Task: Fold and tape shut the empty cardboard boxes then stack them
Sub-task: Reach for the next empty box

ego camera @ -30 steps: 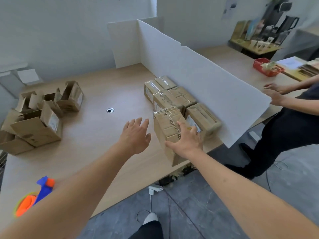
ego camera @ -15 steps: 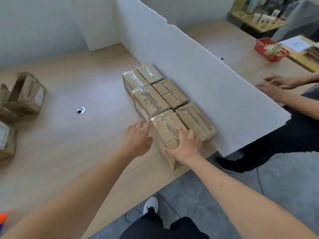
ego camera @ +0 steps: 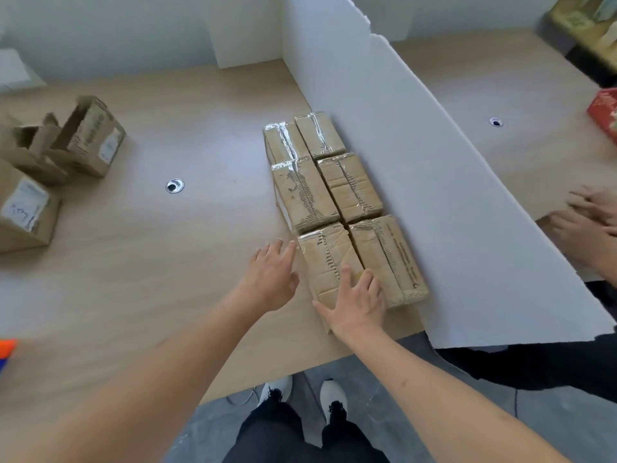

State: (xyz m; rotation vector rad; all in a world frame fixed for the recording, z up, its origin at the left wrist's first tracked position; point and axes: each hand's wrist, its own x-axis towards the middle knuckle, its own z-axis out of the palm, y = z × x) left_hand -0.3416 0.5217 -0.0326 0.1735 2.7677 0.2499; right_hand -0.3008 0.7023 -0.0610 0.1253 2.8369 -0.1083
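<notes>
Taped cardboard box (ego camera: 329, 262) nearest the table edge, front left of a two-by-three block of sealed boxes, touching its neighbours: the front right box (ego camera: 389, 259) beside it and the middle left box (ego camera: 302, 192) behind it. Further back in the block, the middle right box (ego camera: 349, 187), the far left box (ego camera: 282, 142) and the far right box (ego camera: 319, 133), all with glossy tape across the tops. Right hand (ego camera: 355, 302) laid flat on the near end of the front left box, fingers spread and straight, thumb down the box's near left corner, nothing gripped. Left hand (ego camera: 272, 279) just left of the same box, fingers extended and relaxed, fingertips at or just beside its left side; contact not clear. Block pressed along a white foam board divider (ego camera: 434, 182) standing on the wooden table (ego camera: 150, 262). Well apart on the table's left, several open untaped cardboard boxes (ego camera: 86, 138), flaps up, some with white labels. Round metal grommet (ego camera: 174, 185) in the tabletop between the two groups. Beyond the divider, another person's hands (ego camera: 587, 212) on the table, a red basket (ego camera: 604, 111) at the right edge. Orange and blue object (ego camera: 6, 350) at the far left edge, cut off.
</notes>
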